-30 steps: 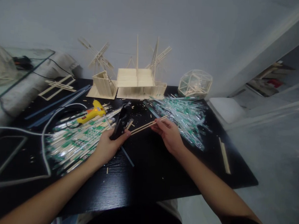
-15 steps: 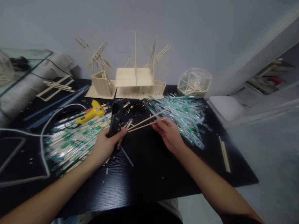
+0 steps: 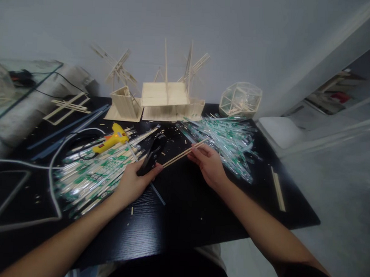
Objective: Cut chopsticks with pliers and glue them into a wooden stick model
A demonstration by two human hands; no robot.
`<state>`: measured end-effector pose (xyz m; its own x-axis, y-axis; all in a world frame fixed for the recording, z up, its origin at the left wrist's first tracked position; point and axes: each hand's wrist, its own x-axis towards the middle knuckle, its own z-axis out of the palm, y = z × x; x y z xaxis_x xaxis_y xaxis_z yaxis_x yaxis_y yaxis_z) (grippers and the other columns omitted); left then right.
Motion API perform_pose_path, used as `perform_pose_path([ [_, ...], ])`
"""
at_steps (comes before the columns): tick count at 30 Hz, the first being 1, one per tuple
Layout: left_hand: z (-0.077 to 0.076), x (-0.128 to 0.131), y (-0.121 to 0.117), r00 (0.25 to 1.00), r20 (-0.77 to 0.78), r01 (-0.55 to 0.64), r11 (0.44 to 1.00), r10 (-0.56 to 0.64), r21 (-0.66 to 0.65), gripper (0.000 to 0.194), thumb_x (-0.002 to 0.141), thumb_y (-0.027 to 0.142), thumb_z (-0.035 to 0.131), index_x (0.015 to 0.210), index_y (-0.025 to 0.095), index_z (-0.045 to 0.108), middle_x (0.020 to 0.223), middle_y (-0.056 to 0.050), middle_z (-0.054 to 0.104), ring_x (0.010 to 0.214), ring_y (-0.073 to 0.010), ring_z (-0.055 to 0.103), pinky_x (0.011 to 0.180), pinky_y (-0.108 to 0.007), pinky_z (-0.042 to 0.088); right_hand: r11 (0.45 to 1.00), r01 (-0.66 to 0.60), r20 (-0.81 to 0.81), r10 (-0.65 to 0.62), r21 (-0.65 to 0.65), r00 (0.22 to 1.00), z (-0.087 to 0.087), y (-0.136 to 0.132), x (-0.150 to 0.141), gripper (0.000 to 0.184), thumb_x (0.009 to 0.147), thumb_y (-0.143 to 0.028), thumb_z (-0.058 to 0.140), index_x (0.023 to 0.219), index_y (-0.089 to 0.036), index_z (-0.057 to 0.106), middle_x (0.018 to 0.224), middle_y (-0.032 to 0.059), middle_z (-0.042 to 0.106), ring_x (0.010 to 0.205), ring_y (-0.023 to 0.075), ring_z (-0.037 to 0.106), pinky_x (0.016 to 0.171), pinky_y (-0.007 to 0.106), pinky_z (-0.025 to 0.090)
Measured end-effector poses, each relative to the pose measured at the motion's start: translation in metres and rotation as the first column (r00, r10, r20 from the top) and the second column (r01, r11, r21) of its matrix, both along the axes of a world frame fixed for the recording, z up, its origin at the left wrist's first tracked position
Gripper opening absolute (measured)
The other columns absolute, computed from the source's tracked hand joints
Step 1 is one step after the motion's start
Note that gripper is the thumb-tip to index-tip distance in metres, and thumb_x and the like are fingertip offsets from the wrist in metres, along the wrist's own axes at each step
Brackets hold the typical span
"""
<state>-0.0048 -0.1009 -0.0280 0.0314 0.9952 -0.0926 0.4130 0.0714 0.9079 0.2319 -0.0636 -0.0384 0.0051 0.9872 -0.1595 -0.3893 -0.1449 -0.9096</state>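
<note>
My left hand (image 3: 138,178) is closed around a black hand tool (image 3: 154,151), its exact kind too blurred to tell. Between that thumb and fingers are also the near ends of two thin bamboo chopsticks (image 3: 181,155). They lie close together, slanting up to the right. Toward their far ends, the fingertips of my right hand (image 3: 208,165) pinch them. Left of the tool lies a pile of wrapped chopsticks (image 3: 100,173) in clear and green sleeves. A yellow glue gun (image 3: 114,138) rests on top of that pile.
Torn plastic wrappers (image 3: 227,142) are heaped at the right. Stick-built models, among them a roofed house (image 3: 165,94) and a faceted frame (image 3: 241,99), stand along the wall. Loose sticks (image 3: 277,188) lie near the right edge. A white cable (image 3: 52,177) loops at the left.
The two chopsticks, spread apart at one end before, now lie side by side. The black tool has tilted to the right, and my left hand has shifted slightly right and down.
</note>
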Motion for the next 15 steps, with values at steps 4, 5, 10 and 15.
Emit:
perform_pose_path([
  [4,-0.001,-0.001,0.0,0.998,-0.05,0.042,0.999,-0.041,0.016,0.039,0.08,0.056,0.07,0.08,0.018,0.074,0.058,0.002,0.059,0.055,-0.0144,0.05,0.055,-0.026,0.038,1.0,0.017,0.002,-0.017,0.013,1.0,0.002,-0.001,-0.001,0.028,0.069,-0.038,0.091,0.088,-0.022,0.078,0.087,-0.0011,0.075,0.084,0.0136,0.071,0.085,0.029,0.062],
  [5,-0.001,-0.001,0.0,0.997,-0.056,0.049,0.999,-0.048,0.024,0.038,0.08,0.055,0.07,0.08,0.018,0.074,0.059,0.002,0.061,0.056,-0.0147,0.051,0.056,-0.026,0.038,1.0,0.018,0.007,-0.018,0.018,1.0,0.003,-0.001,-0.001,0.028,0.069,-0.039,0.091,0.088,-0.022,0.078,0.088,-0.0009,0.075,0.085,0.0138,0.071,0.085,0.029,0.062],
  [10,-0.003,-0.002,-0.001,0.989,-0.112,0.103,0.992,-0.094,0.073,0.035,0.082,0.053,0.069,0.081,0.019,0.075,0.067,0.001,0.068,0.064,-0.0175,0.059,0.061,-0.026,0.042,0.999,-0.014,0.035,0.013,0.044,0.999,0.007,-0.001,-0.001,0.032,0.073,-0.046,0.088,0.091,-0.022,0.076,0.091,0.0023,0.078,0.089,0.0181,0.075,0.088,0.035,0.063],
  [15,-0.007,-0.004,0.0,0.969,-0.169,0.197,0.977,-0.182,0.08,0.033,0.085,0.052,0.068,0.089,0.021,0.08,0.078,-0.001,0.077,0.072,-0.0203,0.067,0.069,-0.028,0.048,0.986,-0.056,0.097,0.041,0.155,0.994,0.019,-0.007,-0.002,0.033,0.08,-0.05,0.082,0.094,-0.022,0.069,0.092,0.0039,0.078,0.092,0.0214,0.077,0.088,0.04,0.063],
])
